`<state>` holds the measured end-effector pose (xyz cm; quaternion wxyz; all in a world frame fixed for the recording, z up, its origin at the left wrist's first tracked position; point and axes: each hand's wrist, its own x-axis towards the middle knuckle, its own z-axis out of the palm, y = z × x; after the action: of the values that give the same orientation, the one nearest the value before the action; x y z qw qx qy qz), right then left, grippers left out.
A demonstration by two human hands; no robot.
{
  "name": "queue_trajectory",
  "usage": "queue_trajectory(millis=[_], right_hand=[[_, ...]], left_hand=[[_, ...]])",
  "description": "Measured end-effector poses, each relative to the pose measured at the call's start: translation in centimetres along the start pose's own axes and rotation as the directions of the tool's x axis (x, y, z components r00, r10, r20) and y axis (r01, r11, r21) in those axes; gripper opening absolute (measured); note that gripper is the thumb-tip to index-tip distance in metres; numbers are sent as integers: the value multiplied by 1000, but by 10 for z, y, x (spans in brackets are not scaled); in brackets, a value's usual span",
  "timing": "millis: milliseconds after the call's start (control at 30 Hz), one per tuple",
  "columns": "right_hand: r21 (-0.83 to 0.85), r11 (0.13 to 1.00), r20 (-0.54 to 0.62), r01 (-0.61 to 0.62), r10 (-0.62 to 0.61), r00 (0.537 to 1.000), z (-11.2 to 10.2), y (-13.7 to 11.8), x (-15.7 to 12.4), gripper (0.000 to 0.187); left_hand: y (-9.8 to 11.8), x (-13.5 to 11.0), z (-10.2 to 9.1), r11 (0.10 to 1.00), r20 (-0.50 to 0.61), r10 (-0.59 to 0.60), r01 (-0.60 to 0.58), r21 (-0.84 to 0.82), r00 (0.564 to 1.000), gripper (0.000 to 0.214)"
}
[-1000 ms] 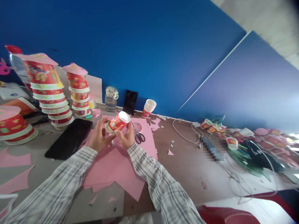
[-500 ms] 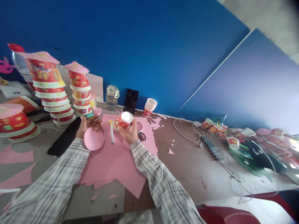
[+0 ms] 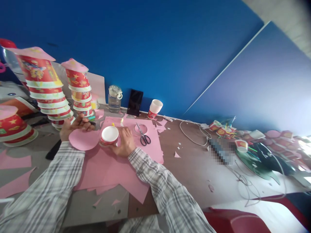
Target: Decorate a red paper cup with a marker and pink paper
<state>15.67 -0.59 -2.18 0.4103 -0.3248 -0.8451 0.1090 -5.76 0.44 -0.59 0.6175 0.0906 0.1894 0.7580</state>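
My right hand (image 3: 125, 142) is wrapped around the side of a red paper cup (image 3: 109, 136), whose round white end faces up. The cup is over the pink paper sheets (image 3: 114, 171). My left hand (image 3: 79, 123) is to the cup's left, with its fingers curled. A pink paper circle (image 3: 84, 139) is held at that hand, its right edge close to the cup. A small teal item (image 3: 91, 118) shows by the left fingertips; I cannot tell whether it is held. Scissors (image 3: 143, 136) lie on the pink paper, right of my right hand.
Tall stacks of red cups with pink tops (image 3: 40, 71) stand at the left. A glass jar (image 3: 115, 98), a black phone (image 3: 135, 102) and a white-and-red cup (image 3: 155, 108) line the blue wall. Cables (image 3: 194, 142), paper scraps and more cups (image 3: 241, 145) are further right.
My right hand has moved left with the cup, turning its white end upward and uncovering the scissors. My left hand and the pink circle have shifted left, and the circle has turned.
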Motion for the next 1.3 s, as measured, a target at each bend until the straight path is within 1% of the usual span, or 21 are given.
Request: queue_trajectory(millis=[33, 100, 200, 333, 433, 500, 567, 633, 700, 733, 767, 800, 833, 900, 967, 1033, 1100, 1200, 1233, 1300], right_hand=[[9, 1000, 12, 18, -18, 1000, 1, 0, -1, 63], [16, 1000, 24, 27, -28, 999, 4, 2, -2, 64], [7, 1000, 40, -2, 2, 999, 9, 3, 0, 67], [-12, 998, 76, -66, 67, 995, 13, 2, 6, 71], [-43, 989, 86, -140, 143, 986, 17, 4, 10, 74], [-58, 982, 75, -180, 184, 980, 19, 7, 10, 75], [-61, 979, 41, -192, 195, 980, 17, 9, 9, 73], [-48, 982, -30, -181, 180, 983, 11, 8, 7, 65], [2, 983, -122, -181, 180, 976, 0, 1, 6, 46], [50, 979, -152, -199, 204, 967, -6, -4, 5, 35], [122, 967, -151, -225, 242, 958, -11, -11, 4, 27], [222, 938, -100, -266, 293, 951, -16, -19, 4, 24], [330, 890, -19, -315, 339, 941, -19, -28, 3, 24], [477, 787, 130, -390, 376, 917, -20, -43, 0, 23], [552, 694, 229, -462, 407, 884, -15, -55, -2, 28], [602, 607, 294, -518, 435, 851, -5, -62, -4, 42], [661, 517, 324, -544, 458, 828, 5, -63, -5, 48], [751, 399, 305, -525, 496, 813, 12, -60, 0, 44], [775, 374, 285, -510, 513, 810, 10, -57, 3, 42], [811, 357, 215, -464, 556, 803, 3, -51, 11, 42]], left_hand=[[4, 2, -2, 998, 35, 26, -28, 62, 999, 50], [11, 4, -4, 988, 66, 66, -74, 136, 996, 51], [17, 4, -2, 977, 52, 99, -107, 186, 994, 54], [20, -3, 5, 973, 39, 87, -93, 213, 995, 59], [19, -7, 9, 968, 37, 68, -75, 238, 997, 62], [17, -8, 11, 968, 57, 54, -66, 244, 997, 63], [14, -10, 14, 968, 98, 40, -63, 242, 994, 63], [9, -12, 18, 966, 133, 27, -60, 253, 991, 63], [5, -14, 22, 961, 152, 12, -53, 270, 988, 61], [3, -15, 25, 961, 164, 5, -50, 270, 986, 61], [1, -17, 27, 964, 183, 2, -50, 262, 983, 60], [0, -18, 28, 968, 204, -4, -48, 248, 979, 60], [0, -19, 30, 972, 226, -10, -43, 231, 974, 60], [-2, -23, 33, 982, 260, -23, -28, 188, 965, 60], [-4, -29, 37, 990, 277, -18, -21, 138, 961, 58], [-9, -37, 43, 995, 289, 15, -42, 87, 957, 56], [-15, -46, 50, 997, 315, -3, -20, 68, 949, 55], [-21, -55, 59, 991, 335, -68, 23, 135, 940, 56], [-22, -56, 61, 984, 333, -79, 19, 180, 940, 58], [-24, -56, 64, 965, 321, -53, -35, 261, 945, 64]])
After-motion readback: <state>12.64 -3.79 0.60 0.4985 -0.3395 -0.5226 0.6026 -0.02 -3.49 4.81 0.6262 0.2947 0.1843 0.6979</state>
